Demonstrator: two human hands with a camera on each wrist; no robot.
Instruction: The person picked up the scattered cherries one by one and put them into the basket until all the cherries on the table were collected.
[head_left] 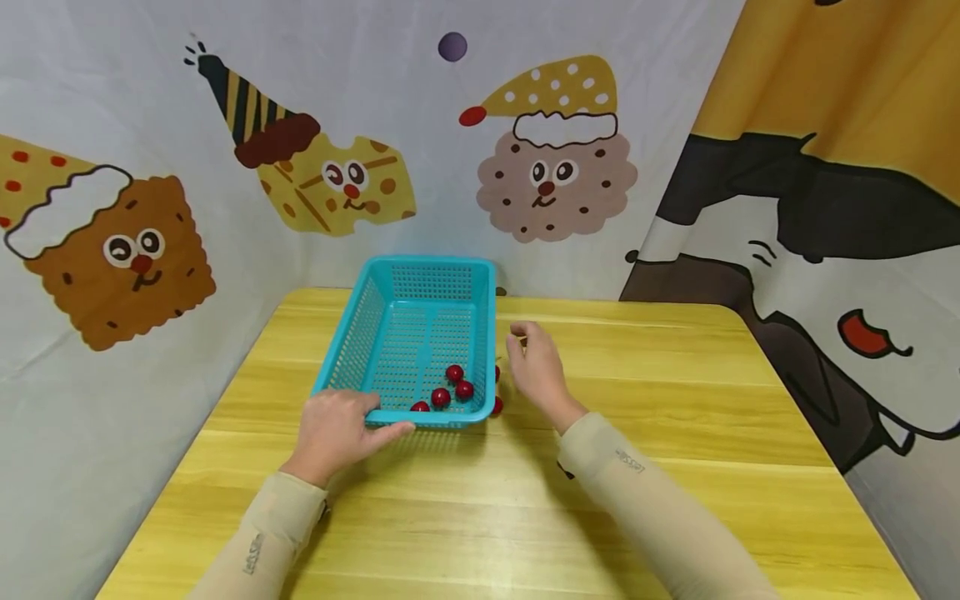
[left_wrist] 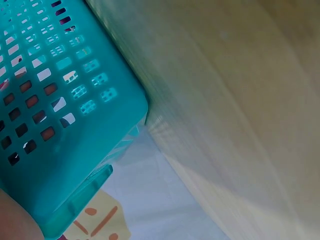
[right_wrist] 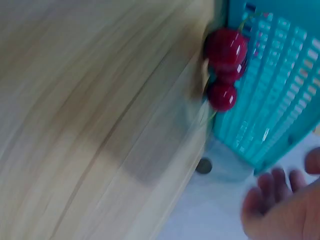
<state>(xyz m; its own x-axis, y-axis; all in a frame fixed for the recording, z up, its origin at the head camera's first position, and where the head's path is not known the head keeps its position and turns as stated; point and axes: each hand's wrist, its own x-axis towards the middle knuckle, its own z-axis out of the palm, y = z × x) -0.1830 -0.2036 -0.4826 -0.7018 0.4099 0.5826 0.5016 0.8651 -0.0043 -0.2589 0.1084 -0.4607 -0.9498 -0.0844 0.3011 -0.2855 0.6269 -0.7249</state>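
Observation:
A blue plastic basket (head_left: 423,419) with perforated walls stands on the table, several red cherries (head_left: 441,397) lying at its near right end. My left hand (head_left: 333,429) grips the rim at the near left corner, its thumb along the near edge. In the left wrist view, the basket's wall (left_wrist: 65,145) fills the left side and only a bit of the hand shows. Just right of the basket is my right hand (head_left: 536,362), fingers loosely curved, holding nothing. Between it and the basket wall, cherries (right_wrist: 221,96) with thin stems lie on the table, partly hidden in the head view.
The yellow wood-grain table (head_left: 660,433) extends to the right and front of the basket. Behind it hangs a pale cloth (head_left: 442,167) printed with cartoon food faces. A darker patterned cloth (head_left: 840,208) hangs at the right.

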